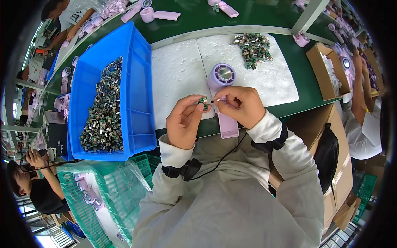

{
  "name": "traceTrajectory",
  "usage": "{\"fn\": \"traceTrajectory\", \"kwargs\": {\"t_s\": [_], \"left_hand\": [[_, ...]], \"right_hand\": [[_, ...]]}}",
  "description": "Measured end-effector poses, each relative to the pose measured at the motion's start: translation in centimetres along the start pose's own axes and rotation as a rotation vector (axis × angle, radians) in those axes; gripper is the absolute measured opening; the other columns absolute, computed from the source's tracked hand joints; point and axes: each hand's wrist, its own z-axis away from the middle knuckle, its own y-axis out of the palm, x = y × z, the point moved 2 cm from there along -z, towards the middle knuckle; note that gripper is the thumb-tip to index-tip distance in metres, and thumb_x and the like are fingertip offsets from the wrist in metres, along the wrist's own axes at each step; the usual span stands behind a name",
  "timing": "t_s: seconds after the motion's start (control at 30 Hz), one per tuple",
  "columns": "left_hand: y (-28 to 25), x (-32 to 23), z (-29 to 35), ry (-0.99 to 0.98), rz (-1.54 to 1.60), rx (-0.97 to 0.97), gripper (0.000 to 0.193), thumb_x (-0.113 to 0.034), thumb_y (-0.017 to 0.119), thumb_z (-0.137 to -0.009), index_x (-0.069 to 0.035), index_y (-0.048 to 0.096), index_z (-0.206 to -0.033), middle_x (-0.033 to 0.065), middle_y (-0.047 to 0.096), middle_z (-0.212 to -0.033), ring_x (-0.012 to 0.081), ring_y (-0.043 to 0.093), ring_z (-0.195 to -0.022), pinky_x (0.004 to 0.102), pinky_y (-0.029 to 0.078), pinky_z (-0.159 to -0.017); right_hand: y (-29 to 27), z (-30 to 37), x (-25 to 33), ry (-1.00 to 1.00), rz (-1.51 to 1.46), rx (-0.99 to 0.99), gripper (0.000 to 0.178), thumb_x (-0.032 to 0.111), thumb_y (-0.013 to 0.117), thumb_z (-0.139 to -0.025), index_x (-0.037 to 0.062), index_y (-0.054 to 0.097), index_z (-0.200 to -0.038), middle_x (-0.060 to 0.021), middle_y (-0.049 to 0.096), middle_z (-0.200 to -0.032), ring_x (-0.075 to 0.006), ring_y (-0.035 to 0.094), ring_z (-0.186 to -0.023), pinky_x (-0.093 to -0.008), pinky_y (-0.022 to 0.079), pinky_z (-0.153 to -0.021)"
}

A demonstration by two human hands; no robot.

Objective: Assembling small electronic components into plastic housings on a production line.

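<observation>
Between the thumb and fingers of my left hand point(185, 120) is a small green circuit board point(202, 103). My right hand point(243, 106) is closed in a pinch on a tiny white piece with a dark tip point(215, 100), just right of the board; its exact kind is too small to tell. Under and behind my right hand lies a lilac handheld fan; its round head point(223, 74) points away from me and its open handle point(227, 126) reaches the table edge. My right fingers hide the fan's middle.
White foam sheets point(175, 78) cover the green table, with a pile of circuit boards point(253, 50) at the back right. A blue bin point(138, 99) full of boards stands left. Right is a cardboard box point(326, 70); lower left, a green basket point(120, 194) holds fan parts. Co-workers sit at both sides.
</observation>
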Motion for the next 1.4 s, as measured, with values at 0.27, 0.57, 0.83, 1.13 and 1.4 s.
{"fn": "traceTrajectory", "kwargs": {"t_s": [0.27,0.57,0.83,1.13,1.4], "left_hand": [[-0.1,0.2,0.1,-0.005,-0.128,0.052,0.031,0.003,0.061,-0.096,0.006,0.059,-0.127,0.015,0.069,-0.117,0.0174,0.067,-0.106,0.027,0.053,-0.09],[-0.5,0.4,-0.1,0.026,-0.114,0.102,0.026,0.005,0.061,-0.095,0.006,0.065,-0.121,0.0169,0.069,-0.117,0.0182,0.067,-0.104,0.0287,0.055,-0.09],[-1.4,0.5,-0.3,0.044,0.041,0.207,0.025,0.008,0.06,-0.094,0.004,0.066,-0.118,0.019,0.067,-0.115,0.025,0.068,-0.1,0.037,0.061,-0.086],[-1.9,0.9,0.0,0.043,0.059,0.279,0.027,0.009,0.059,-0.093,-0.002,0.067,-0.117,0.0185,0.065,-0.112,0.0262,0.067,-0.099,0.039,0.063,-0.081],[-1.7,1.0,0.1,0.073,0.002,0.253,0.027,0.008,0.06,-0.093,-0.001,0.067,-0.117,0.0175,0.065,-0.109,0.0264,0.069,-0.091,0.037,0.062,-0.08]], "right_hand": [[-0.2,0.0,0.1,0.017,-0.076,0.028,0.014,0.006,0.073,-0.081,0.0042,0.071,-0.094,0.0019,0.032,-0.053,-0.0081,0.035,-0.049,-0.0262,0.033,-0.05],[-0.5,0.1,0.6,-0.008,-0.033,0.031,0.015,0.006,0.073,-0.079,0.0047,0.071,-0.094,0.001,0.033,-0.052,-0.009,0.035,-0.048,-0.0272,0.033,-0.049],[-0.8,0.1,0.5,0.151,-0.305,0.15,0.012,0.006,0.075,-0.084,0.0042,0.071,-0.095,0.0069,0.03,-0.055,-0.0038,0.031,-0.053,-0.0237,0.029,-0.052],[-0.1,0.3,-0.3,0.109,-0.32,0.136,0.013,0.01,0.077,-0.085,0.0035,0.07,-0.093,0.0067,0.026,-0.055,-0.0041,0.027,-0.052,-0.0251,0.026,-0.05],[0.1,0.5,-0.9,0.103,-0.269,0.147,0.014,0.011,0.077,-0.086,0.0036,0.07,-0.094,0.0075,0.027,-0.057,-0.0036,0.027,-0.054,-0.0251,0.025,-0.05]]}}
